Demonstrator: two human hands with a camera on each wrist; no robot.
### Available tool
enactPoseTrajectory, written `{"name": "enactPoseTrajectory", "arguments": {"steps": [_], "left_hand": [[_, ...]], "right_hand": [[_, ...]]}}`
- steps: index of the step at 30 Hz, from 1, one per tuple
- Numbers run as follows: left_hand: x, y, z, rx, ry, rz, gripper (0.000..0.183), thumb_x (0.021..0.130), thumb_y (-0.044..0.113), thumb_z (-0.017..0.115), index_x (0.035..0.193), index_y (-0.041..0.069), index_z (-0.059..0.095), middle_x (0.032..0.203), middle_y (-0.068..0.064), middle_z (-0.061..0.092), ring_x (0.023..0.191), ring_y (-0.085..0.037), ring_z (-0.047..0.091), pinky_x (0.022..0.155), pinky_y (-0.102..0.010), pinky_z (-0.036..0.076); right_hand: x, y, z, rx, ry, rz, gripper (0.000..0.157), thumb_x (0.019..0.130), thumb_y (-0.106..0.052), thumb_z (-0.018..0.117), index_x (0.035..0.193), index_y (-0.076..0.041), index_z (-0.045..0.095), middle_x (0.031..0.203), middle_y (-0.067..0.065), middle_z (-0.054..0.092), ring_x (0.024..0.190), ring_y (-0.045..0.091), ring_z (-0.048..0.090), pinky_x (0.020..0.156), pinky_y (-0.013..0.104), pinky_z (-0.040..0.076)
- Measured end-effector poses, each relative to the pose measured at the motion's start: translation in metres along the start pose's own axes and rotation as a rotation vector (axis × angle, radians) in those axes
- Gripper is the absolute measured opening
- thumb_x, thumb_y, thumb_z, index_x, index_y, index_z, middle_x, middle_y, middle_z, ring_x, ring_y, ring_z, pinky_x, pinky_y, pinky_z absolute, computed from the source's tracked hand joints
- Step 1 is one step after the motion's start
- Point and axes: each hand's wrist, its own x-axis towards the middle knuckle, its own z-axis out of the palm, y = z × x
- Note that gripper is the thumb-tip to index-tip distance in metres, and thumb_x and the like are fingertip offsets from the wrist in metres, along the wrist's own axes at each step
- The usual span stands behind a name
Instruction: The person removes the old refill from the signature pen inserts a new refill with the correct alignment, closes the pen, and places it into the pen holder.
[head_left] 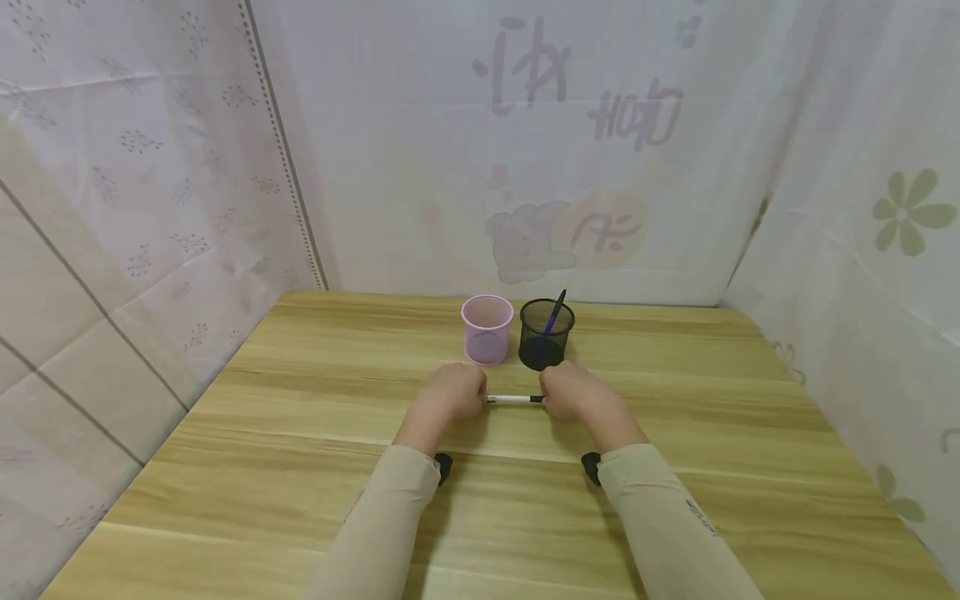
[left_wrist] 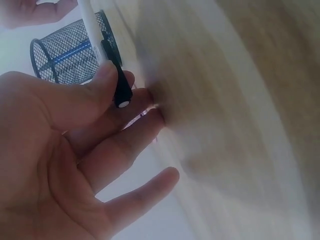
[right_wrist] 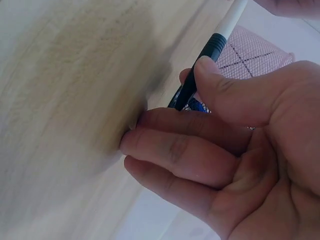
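Note:
A white pen [head_left: 513, 399] with black ends lies level between the two hands, just above the wooden tabletop. My left hand [head_left: 456, 392] pinches its left end between thumb and index finger; in the left wrist view that end shows a black clip [left_wrist: 116, 75]. At the other end, my right hand [head_left: 576, 393] pinches the black ribbed grip [right_wrist: 212, 47] the same way. The other fingers of both hands curve loosely, their tips close to the table. The pen's tip is hidden behind the right fingers.
Beyond the hands stand a pink mesh pen holder [head_left: 487, 348] and, to its right, a black mesh pen holder [head_left: 528, 340] with a blue pen [head_left: 554, 317] leaning in it. Printed curtains [head_left: 405, 150] border the wooden table [head_left: 300, 467] at the back and sides.

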Motion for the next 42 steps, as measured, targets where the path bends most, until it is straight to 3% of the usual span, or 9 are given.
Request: {"name": "enactPoseTrajectory", "arguments": {"steps": [8,15,20,23,26,30,33,38,42], "left_hand": [[-0.004,-0.005,-0.004,-0.091,0.002,-0.052,0.009,0.098,0.020,0.070,0.092,0.015,0.075,0.092,-0.001,0.073,0.083,-0.019,0.061,0.082,-0.038,0.055],[-0.013,0.005,-0.006,-0.094,-0.036,-0.040,0.010,0.099,0.021,0.070,0.092,0.014,0.073,0.089,0.000,0.071,0.075,-0.017,0.059,0.073,-0.036,0.053],[-0.023,0.013,-0.022,-0.152,0.062,-0.027,0.013,0.101,0.026,0.073,0.093,0.016,0.069,0.085,0.001,0.069,0.072,-0.017,0.058,0.067,-0.035,0.049],[-0.029,0.017,-0.039,-0.270,0.172,0.007,0.014,0.101,0.030,0.075,0.096,0.018,0.069,0.092,0.001,0.075,0.080,-0.018,0.067,0.070,-0.037,0.052],[-0.036,0.018,-0.051,-0.431,0.280,-0.003,0.013,0.099,0.031,0.077,0.098,0.019,0.072,0.100,0.001,0.079,0.091,-0.018,0.075,0.074,-0.038,0.056],[-0.045,0.021,-0.062,-0.752,0.392,-0.034,0.012,0.097,0.023,0.080,0.104,0.014,0.076,0.101,-0.004,0.082,0.093,-0.020,0.078,0.076,-0.035,0.056],[-0.051,0.025,-0.069,-0.963,0.446,-0.025,0.014,0.096,0.014,0.080,0.109,0.009,0.077,0.102,-0.009,0.081,0.092,-0.021,0.077,0.078,-0.031,0.056],[-0.058,0.033,-0.075,-1.093,0.486,-0.003,0.011,0.096,0.008,0.079,0.106,0.008,0.077,0.101,-0.013,0.080,0.091,-0.019,0.076,0.083,-0.032,0.061],[-0.060,0.037,-0.077,-1.100,0.492,0.018,0.009,0.097,0.012,0.079,0.106,0.010,0.076,0.097,-0.011,0.080,0.088,-0.018,0.076,0.083,-0.032,0.059]], "right_hand": [[-0.007,0.002,-0.003,0.127,-0.003,0.022,0.009,0.099,-0.009,0.062,0.093,-0.004,0.067,0.093,0.008,0.068,0.086,0.023,0.061,0.082,0.043,0.055],[-0.021,0.007,0.004,0.288,-0.025,0.043,0.010,0.103,-0.008,0.059,0.096,-0.002,0.062,0.093,0.009,0.063,0.081,0.021,0.056,0.074,0.036,0.049],[-0.035,0.010,0.003,0.427,-0.010,0.027,0.007,0.104,-0.009,0.064,0.101,-0.003,0.062,0.096,0.010,0.067,0.082,0.020,0.058,0.071,0.032,0.048],[-0.046,0.009,-0.012,0.515,-0.010,-0.002,0.009,0.104,-0.009,0.064,0.104,-0.001,0.061,0.093,0.013,0.071,0.081,0.023,0.068,0.072,0.034,0.052],[-0.056,0.007,-0.029,0.605,-0.017,-0.022,0.019,0.107,-0.016,0.061,0.111,0.002,0.064,0.086,0.011,0.070,0.077,0.025,0.070,0.072,0.036,0.054],[-0.068,0.002,-0.046,0.757,0.003,-0.033,0.032,0.113,-0.029,0.054,0.111,0.001,0.065,0.078,0.004,0.055,0.072,0.020,0.056,0.071,0.034,0.051],[-0.073,-0.001,-0.051,0.900,0.011,-0.016,0.041,0.115,-0.037,0.047,0.102,0.000,0.060,0.074,0.002,0.046,0.068,0.018,0.047,0.067,0.032,0.049],[-0.079,-0.002,-0.049,1.119,0.032,0.065,0.052,0.115,-0.049,0.038,0.087,-0.006,0.048,0.069,-0.003,0.036,0.060,0.012,0.035,0.061,0.027,0.039],[-0.082,-0.001,-0.049,1.247,0.075,0.084,0.053,0.115,-0.049,0.037,0.079,-0.011,0.039,0.065,-0.006,0.032,0.056,0.008,0.031,0.057,0.023,0.035]]}}
